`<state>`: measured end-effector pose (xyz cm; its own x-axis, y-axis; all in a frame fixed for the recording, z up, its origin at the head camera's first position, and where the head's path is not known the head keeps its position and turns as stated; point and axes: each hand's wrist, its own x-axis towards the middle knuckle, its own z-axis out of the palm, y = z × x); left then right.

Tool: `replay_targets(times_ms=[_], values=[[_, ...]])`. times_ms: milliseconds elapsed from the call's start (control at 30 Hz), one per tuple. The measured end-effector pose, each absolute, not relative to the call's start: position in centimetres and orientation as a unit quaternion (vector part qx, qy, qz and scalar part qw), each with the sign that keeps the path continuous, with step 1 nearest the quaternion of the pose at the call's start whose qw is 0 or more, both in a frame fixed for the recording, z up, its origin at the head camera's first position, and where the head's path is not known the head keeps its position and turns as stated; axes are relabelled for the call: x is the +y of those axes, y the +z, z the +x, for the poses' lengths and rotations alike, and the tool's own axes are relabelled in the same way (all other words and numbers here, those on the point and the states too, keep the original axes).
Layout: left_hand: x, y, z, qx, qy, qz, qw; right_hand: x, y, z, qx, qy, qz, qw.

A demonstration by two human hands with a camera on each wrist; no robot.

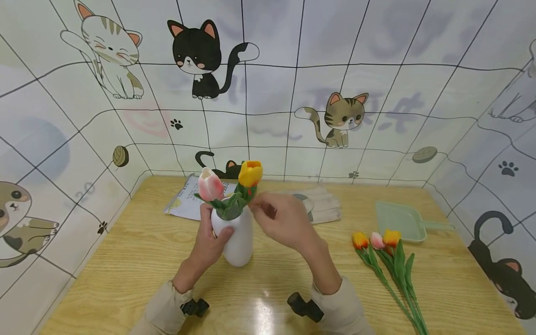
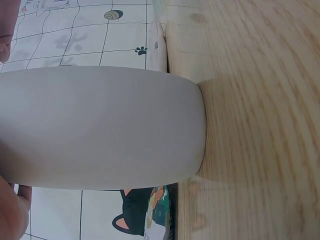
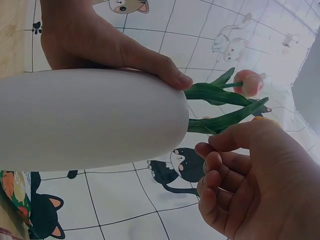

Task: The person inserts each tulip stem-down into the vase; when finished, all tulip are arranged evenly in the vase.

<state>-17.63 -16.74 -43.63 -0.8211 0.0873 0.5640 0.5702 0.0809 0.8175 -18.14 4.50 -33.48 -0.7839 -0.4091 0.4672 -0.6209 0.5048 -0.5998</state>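
My left hand (image 1: pixel 211 242) grips a white vase (image 1: pixel 238 244) around its upper part, with the thumb across the near side. The vase stands upright on the table in the left wrist view. A pink-and-white tulip (image 1: pixel 211 185) and a yellow tulip (image 1: pixel 250 174) rise from its mouth, their green leaves (image 1: pixel 231 206) spreading over the rim. My right hand (image 1: pixel 284 221) is at the right of the mouth. In the right wrist view, its bent thumb and fingers (image 3: pixel 215 162) come close together beside a leaf; whether they pinch it I cannot tell.
Several loose tulips (image 1: pixel 393 265) lie on the table at right. Behind them is a pale green dustpan-like tray (image 1: pixel 399 221) with a handle. Whitish gloves (image 1: pixel 322 204) and a printed packet (image 1: pixel 184 200) lie near the back wall, which is covered with cat drawings.
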Motion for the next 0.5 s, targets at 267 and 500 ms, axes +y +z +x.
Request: replay_targets(times_ms=[267, 500], values=[[-16.8, -43.5, -17.6, -0.712, -0.649, -0.22, 0.155, 5.5, -33.6, -18.1, -0.865, 0.4, 0.281, 0.118], [-16.8, -43.4, -17.7, -0.723, -0.639, -0.216, 0.152, 7.3, -34.3, -18.1, -0.892, 0.338, 0.267, 0.137]])
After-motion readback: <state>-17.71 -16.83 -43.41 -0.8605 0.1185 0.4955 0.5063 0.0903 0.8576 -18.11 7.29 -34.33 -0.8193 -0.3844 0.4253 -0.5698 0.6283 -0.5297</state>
